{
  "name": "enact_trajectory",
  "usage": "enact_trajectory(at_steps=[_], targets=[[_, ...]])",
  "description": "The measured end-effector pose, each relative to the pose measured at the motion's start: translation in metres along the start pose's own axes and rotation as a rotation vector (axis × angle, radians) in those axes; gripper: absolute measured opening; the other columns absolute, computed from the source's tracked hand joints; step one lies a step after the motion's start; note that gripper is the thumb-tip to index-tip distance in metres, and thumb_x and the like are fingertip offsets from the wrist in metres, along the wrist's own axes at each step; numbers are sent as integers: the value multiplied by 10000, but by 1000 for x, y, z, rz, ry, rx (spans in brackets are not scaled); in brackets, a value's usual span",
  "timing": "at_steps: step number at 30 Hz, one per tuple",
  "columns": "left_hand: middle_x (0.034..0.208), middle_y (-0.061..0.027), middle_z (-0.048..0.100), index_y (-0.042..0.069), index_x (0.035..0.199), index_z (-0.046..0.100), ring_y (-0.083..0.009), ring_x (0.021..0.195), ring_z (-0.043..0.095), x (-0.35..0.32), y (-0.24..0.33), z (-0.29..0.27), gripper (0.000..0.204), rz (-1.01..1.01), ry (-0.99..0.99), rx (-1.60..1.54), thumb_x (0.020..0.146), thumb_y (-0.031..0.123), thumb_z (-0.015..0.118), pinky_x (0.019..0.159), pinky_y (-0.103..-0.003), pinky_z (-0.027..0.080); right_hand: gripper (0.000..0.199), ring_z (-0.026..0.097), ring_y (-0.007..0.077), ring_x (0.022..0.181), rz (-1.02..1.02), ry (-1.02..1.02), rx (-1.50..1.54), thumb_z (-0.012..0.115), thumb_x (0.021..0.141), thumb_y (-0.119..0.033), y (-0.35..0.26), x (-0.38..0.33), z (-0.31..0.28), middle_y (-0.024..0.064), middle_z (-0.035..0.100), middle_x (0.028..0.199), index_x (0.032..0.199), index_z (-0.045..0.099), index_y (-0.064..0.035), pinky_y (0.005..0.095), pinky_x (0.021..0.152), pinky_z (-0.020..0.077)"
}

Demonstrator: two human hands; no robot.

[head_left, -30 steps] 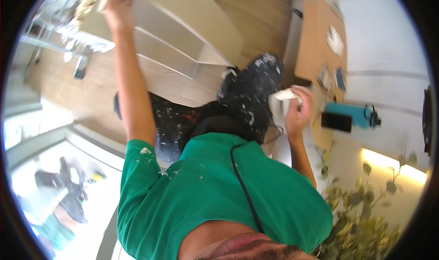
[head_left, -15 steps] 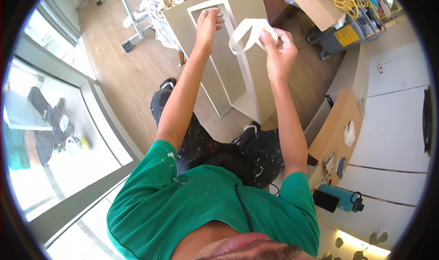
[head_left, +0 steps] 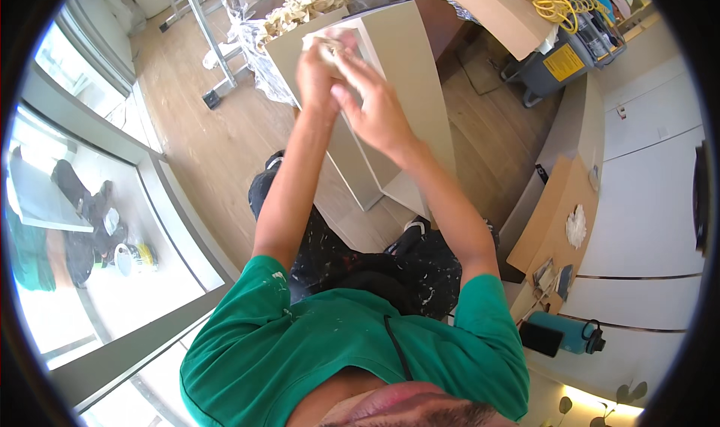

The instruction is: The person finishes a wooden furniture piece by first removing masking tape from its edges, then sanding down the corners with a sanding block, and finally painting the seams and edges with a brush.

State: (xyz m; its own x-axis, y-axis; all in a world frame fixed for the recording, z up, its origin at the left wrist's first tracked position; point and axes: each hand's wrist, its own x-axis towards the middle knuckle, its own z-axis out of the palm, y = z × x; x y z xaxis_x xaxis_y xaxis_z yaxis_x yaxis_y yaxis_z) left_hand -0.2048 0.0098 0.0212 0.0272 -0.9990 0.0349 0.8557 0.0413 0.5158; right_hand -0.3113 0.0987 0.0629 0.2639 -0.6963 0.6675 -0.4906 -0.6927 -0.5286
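My left hand and my right hand are brought together above an open, box-like beige cabinet with pale edges. A crumpled cream strip that looks like masking tape is pressed between them. My left fingers curl round it. My right hand lies against the left with its fingers fairly straight, slightly smeared by motion. Part of the tape is hidden by the fingers. The cabinet stands on the floor just beyond my feet.
A heap of crumpled tape and paper lies behind the cabinet, near plastic sheeting. A metal ladder stands far left. At right are a grey wheeled machine with a yellow coiled hose, cardboard and a teal bottle.
My right hand has moved left to meet my left hand. The tape, a loose loop in my right hand before, is now bunched between both hands.
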Motion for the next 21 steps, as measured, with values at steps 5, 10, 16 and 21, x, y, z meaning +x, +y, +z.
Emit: enact_trajectory(at_steps=[5,10,16,21], targets=[[882,-57,557,-73,1300,506,-175,800,547,33,75,-53,517,223,63,-220,975,327,458,819,-358,503,298,605,346,1304,39,18,-3,687,960,-86,-11,-67,-57,175,619,1416,1253,710,-31,402,1091,483],[1070,-147,594,-75,1256,521,-256,1013,564,67,97,-19,656,317,45,203,981,503,379,920,-403,466,165,659,276,1178,269,274,-206,688,963,-86,62,-152,-116,142,693,1274,1100,758,-24,374,1004,519],[1138,-149,631,-12,1300,591,-268,1048,583,208,122,-4,803,331,-17,921,1003,704,378,940,-386,458,133,686,226,1041,576,491,-69,678,968,-59,103,-217,-117,133,707,1136,1063,750,-1,314,845,560],[1383,-246,644,-6,1413,603,-376,1319,588,278,100,19,877,508,-33,1714,918,710,499,1114,-417,424,123,663,181,1037,497,491,-8,672,980,-60,91,-202,-128,91,713,1135,1062,747,-6,288,822,508]])
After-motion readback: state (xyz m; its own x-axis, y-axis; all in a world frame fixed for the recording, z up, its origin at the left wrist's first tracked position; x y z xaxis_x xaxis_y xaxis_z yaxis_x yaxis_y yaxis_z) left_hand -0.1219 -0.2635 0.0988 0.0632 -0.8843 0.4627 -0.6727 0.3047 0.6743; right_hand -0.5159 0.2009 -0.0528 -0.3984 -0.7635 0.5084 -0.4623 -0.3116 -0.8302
